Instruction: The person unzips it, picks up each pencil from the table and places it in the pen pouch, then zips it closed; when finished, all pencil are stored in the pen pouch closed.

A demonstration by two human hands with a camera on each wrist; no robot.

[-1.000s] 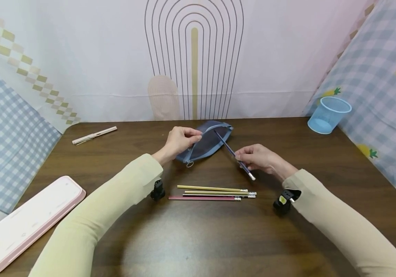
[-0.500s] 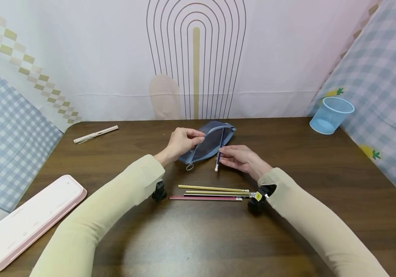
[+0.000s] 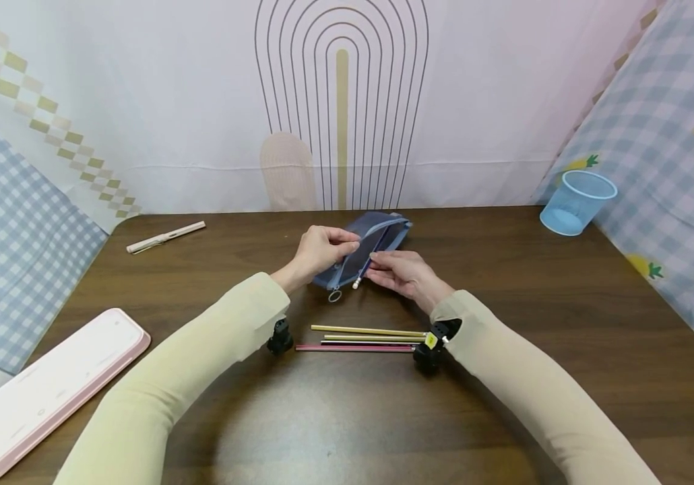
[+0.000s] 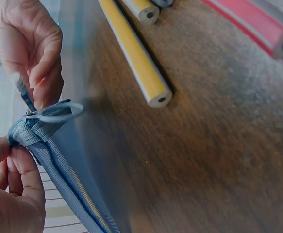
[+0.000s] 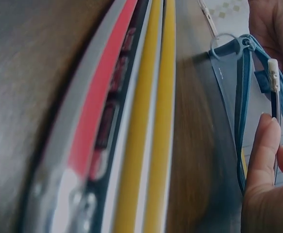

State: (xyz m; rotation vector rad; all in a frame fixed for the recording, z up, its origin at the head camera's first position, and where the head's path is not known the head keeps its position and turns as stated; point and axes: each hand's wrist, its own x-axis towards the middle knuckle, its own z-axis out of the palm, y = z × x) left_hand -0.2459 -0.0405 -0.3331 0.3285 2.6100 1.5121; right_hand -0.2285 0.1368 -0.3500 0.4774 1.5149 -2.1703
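A blue mesh zip pouch (image 3: 374,219) lies with its mouth spread at the back middle of the table. My left hand (image 3: 321,250) pinches the near left edge of its mouth. Between thumb and fingers, my right hand (image 3: 404,275) holds a dark blue pencil (image 3: 362,269). That pencil slants into the mouth; its white eraser (image 5: 274,73) sticks out toward me, while its far end is inside the pouch. A metal ring (image 4: 61,115) hangs from the zip. Nearer me lie two yellow pencils (image 3: 359,329), a black pencil (image 3: 353,342) and a red pencil (image 3: 347,348), side by side.
At the left front is a long white and pink case (image 3: 50,391). A white pen (image 3: 165,237) lies at the back left. The light blue mesh cup (image 3: 577,202) stands at the back right corner. A printed cloth (image 3: 201,101) hangs behind the table.
My right hand has moved left with the dark blue pencil, which has turned and gone farther into the pouch. My left hand has stayed at the pouch edge.
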